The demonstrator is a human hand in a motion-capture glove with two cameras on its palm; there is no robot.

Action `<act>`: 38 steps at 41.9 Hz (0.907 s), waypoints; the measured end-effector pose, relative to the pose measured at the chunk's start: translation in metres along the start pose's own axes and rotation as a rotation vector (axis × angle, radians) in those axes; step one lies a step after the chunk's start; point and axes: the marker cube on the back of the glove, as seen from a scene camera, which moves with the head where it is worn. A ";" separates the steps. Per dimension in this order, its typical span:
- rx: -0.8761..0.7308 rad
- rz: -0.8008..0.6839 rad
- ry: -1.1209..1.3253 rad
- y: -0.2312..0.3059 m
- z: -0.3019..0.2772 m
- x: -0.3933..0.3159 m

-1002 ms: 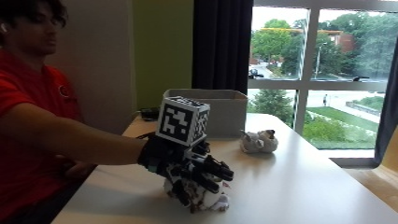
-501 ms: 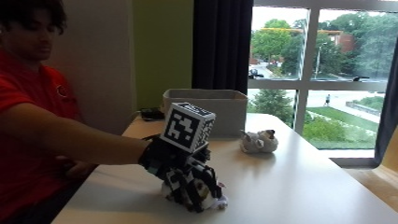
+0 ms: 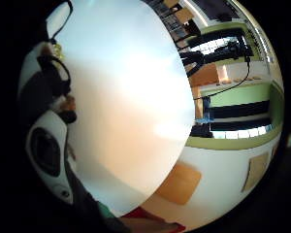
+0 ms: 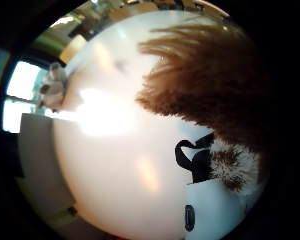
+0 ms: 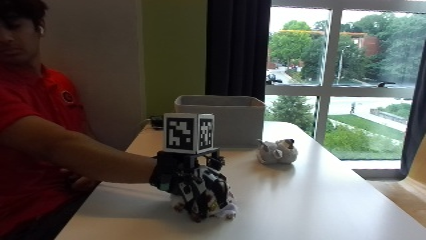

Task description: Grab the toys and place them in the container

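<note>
My gloved right hand [image 5: 193,187] is down on the white table [image 5: 319,200] near its front edge, fingers curled round a small furry toy [image 5: 228,212] that is mostly hidden under them. In the thumb side palm view the toy's brown and white fur [image 4: 210,85] sits close against the palm. A second toy, a grey and white plush [image 5: 277,151], lies on the table to the right of the hand and farther back; it also shows in that palm view [image 4: 52,87]. The grey container [image 5: 219,120] stands open-topped at the back of the table, behind the hand.
A wall and dark curtain stand behind the container, and a large window [image 5: 346,75] is at the right. Bare table surface [image 3: 126,97] stretches between the hand and the plush. The person's forearm [image 5: 80,155] reaches in from the left.
The hand has dropped lower over the furry toy and its fingers have curled round it. The plush and the container have not moved.
</note>
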 end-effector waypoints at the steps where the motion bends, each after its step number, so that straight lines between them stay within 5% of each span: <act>1: 0.005 -0.002 -0.007 0.001 0.000 0.001; 16: 0.055 -0.084 -0.125 0.020 -0.025 0.014; 38: 0.198 -0.232 -0.244 0.022 -0.153 -0.057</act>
